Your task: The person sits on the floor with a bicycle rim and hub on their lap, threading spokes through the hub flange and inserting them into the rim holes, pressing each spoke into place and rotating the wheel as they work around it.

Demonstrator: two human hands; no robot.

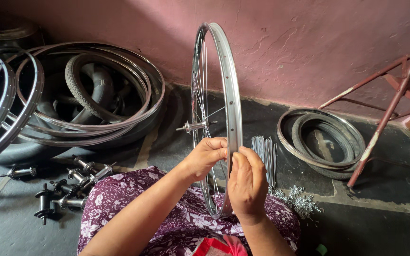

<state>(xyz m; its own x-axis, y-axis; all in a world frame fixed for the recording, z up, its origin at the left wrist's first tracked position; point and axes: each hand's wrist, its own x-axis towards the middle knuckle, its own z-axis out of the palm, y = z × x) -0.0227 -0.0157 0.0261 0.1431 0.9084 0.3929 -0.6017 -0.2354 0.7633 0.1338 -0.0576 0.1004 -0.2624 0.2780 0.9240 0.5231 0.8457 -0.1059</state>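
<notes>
1. A shiny silver metal bicycle wheel rim with thin wire spokes (231, 95) stands upright on its edge. Its lower arc rests in the lap of the person seated on the dark grey concrete floor (380, 223), against the purple floral cloth (119, 199).
2. The wheel is seen nearly edge-on. Its plane runs away from the person toward the pink plastered wall (285, 42), and its height runs from the lap up to near the top of the view. The axle of the silver hub (193, 126) lies crosswise and points to the person's left.
3. The left hand (207, 155) is curled against the rim's left side, fingers pinched at the rim edge, probably on a spoke end or nipple; what it pinches is too small to tell.
4. The right hand (246, 185) is cupped closed around the rim's right side, just beside the left. This likely steadies the wheel so it stays upright at working height.
5. A bundle of loose silver spokes (265, 154) and a heap of small metal nipples (302, 199) lie on the floor just right of the lap, within easy reach.
6. Spare silver hubs (67, 187) lie to the left. Stacked bare rims and black tyres (91, 95) lean at the far left by the wall, and another rim with a tyre (326, 142) lies flat on the right beside a rusty red metal frame (385, 114).
</notes>
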